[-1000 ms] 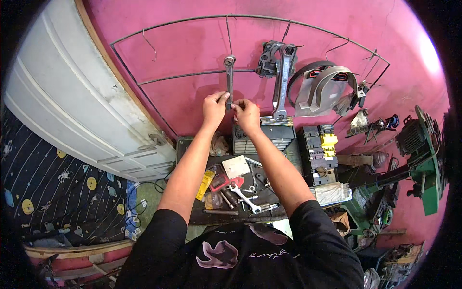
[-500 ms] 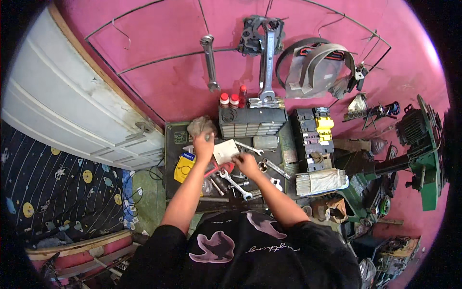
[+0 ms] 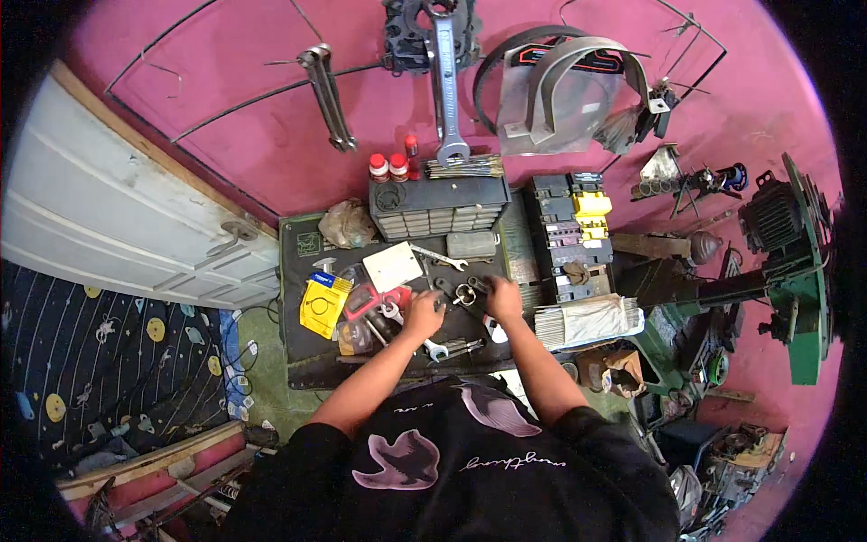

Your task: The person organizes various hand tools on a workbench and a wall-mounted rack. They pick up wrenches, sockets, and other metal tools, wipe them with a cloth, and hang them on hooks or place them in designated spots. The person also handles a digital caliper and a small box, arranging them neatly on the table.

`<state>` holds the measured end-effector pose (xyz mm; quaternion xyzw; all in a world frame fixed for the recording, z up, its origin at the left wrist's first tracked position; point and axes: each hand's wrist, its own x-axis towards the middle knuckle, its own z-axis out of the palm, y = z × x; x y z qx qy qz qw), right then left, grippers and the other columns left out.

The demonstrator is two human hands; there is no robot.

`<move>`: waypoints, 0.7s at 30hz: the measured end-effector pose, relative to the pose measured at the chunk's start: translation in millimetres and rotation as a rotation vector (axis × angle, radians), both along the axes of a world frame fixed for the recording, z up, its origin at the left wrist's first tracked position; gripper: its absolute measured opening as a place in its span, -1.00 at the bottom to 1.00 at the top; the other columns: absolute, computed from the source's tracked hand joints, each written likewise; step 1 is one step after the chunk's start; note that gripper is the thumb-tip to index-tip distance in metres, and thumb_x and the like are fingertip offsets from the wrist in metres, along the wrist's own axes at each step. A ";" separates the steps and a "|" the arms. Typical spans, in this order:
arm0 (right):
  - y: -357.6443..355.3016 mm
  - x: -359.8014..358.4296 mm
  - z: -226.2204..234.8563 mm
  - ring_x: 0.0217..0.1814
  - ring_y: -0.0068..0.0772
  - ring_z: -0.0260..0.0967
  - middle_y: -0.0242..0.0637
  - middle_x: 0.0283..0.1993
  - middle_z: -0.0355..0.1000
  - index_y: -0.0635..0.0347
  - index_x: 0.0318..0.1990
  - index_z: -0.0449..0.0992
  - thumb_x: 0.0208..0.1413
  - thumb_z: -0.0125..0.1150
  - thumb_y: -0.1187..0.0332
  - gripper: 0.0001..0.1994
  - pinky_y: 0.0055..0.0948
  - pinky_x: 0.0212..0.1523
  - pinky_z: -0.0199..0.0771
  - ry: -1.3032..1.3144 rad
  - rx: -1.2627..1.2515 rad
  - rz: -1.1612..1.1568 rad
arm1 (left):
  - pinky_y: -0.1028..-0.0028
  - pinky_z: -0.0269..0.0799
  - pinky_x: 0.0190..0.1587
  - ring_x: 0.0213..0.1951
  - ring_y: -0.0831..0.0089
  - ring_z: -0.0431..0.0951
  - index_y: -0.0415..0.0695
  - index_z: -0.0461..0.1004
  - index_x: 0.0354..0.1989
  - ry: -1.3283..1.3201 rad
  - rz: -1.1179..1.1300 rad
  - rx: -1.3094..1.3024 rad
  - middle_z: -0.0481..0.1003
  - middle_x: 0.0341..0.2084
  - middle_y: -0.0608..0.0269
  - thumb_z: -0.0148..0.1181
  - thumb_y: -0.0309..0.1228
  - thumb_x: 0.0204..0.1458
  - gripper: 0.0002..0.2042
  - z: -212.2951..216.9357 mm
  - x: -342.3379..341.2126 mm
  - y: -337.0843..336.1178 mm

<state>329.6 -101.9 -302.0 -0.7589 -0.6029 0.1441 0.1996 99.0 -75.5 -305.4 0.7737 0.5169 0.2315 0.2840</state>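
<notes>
On the dark workbench mat, my left hand point(image 3: 424, 316) is closed over the tools, its fingers curled near a steel combination wrench point(image 3: 435, 350). My right hand point(image 3: 503, 300) is closed too, fingertips down beside a dark small tool part point(image 3: 480, 284). What either hand grips is too small to make out. Between them sits a metal ring point(image 3: 464, 294). Beyond my left hand lies a cream rectangular pad point(image 3: 393, 266), with another wrench point(image 3: 440, 256) to its right. A crumpled plastic bag point(image 3: 347, 224) rests at the far left of the mat.
A small-drawer cabinet point(image 3: 440, 208) stands at the back, with red-capped bottles point(image 3: 388, 167) on top. Yellow packet point(image 3: 323, 305) lies left. Black and yellow electrical units point(image 3: 569, 230) and a bundle of rods point(image 3: 585, 322) stand right. A large wrench point(image 3: 446, 90) hangs on the wall.
My left hand has left the plastic bag and come back toward the middle. My right hand has let go of the cream pad and moved right. The whole view has shifted.
</notes>
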 end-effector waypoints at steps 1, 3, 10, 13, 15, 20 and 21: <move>9.1 0.1 -9.4 -0.14 0.13 0.53 0.00 -0.14 0.57 0.01 -0.07 0.65 0.13 0.22 0.30 -0.77 -0.05 -0.07 0.54 0.038 -0.093 -0.018 | 0.17 0.45 0.02 -0.10 -0.03 0.56 -0.23 0.60 -0.12 0.035 0.026 -0.005 0.59 -0.16 -0.08 0.29 -0.31 0.02 -0.70 -3.0 11.5 7.9; 33.1 -11.7 -3.7 -0.12 0.13 0.54 0.04 -0.19 0.57 0.05 -0.11 0.66 0.13 0.27 0.17 -0.74 -0.02 -0.07 0.54 0.153 -0.202 -0.097 | 0.15 0.48 -0.04 -0.13 -0.06 0.58 -0.21 0.60 -0.11 -0.023 0.139 -0.097 0.60 -0.21 -0.09 0.27 -0.26 0.05 -0.68 -26.1 26.5 26.7; 78.2 -36.0 -9.9 -0.02 -0.01 0.55 -0.04 -0.11 0.59 0.10 -0.14 0.64 -0.03 0.42 -0.01 -0.58 -0.12 -0.01 0.56 0.027 -0.365 -0.140 | 0.05 0.47 -0.09 -0.15 -0.15 0.57 -0.15 0.57 -0.21 0.013 0.264 -0.324 0.59 -0.29 -0.14 0.20 -0.22 0.09 -0.74 -40.5 66.6 67.1; 75.3 -33.1 -27.1 0.02 -0.08 0.50 -0.11 -0.15 0.58 0.08 -0.20 0.64 -0.03 0.39 0.01 -0.63 -0.16 -0.02 0.56 -0.188 -0.188 0.032 | 0.04 0.47 -0.10 -0.18 -0.19 0.56 -0.15 0.57 -0.18 -0.016 0.321 -0.334 0.57 -0.29 -0.18 0.19 -0.24 0.08 -0.74 -48.5 73.9 60.7; 69.8 -29.8 -23.4 0.03 -0.11 0.49 -0.17 -0.19 0.58 0.12 -0.30 0.63 -0.01 0.35 0.04 -0.67 -0.16 -0.07 0.56 -0.267 -0.105 0.145 | 0.03 0.46 -0.07 -0.14 -0.18 0.55 -0.12 0.57 -0.12 0.021 0.277 -0.269 0.58 -0.26 -0.15 0.19 -0.24 0.07 -0.72 -48.3 65.8 54.6; 39.8 2.7 -12.8 -0.18 -0.02 0.54 -0.11 -0.34 0.58 0.16 -0.40 0.64 0.10 0.25 0.17 -0.76 -0.10 -0.17 0.55 -0.231 0.020 0.104 | 0.04 0.27 0.19 0.15 -0.02 0.41 -0.09 0.43 0.20 0.204 0.261 -0.009 0.50 0.09 0.11 0.23 -0.29 0.00 -0.48 -30.1 16.5 37.1; 29.9 11.0 -10.7 -0.21 0.02 0.54 -0.07 -0.35 0.57 0.18 -0.40 0.64 0.10 0.24 0.20 -0.76 -0.07 -0.18 0.55 -0.165 0.004 -0.011 | 0.09 0.25 0.20 0.15 0.04 0.40 -0.05 0.44 0.20 0.193 0.317 0.072 0.48 0.11 0.10 0.24 -0.29 -0.01 -0.48 -27.8 4.2 37.0</move>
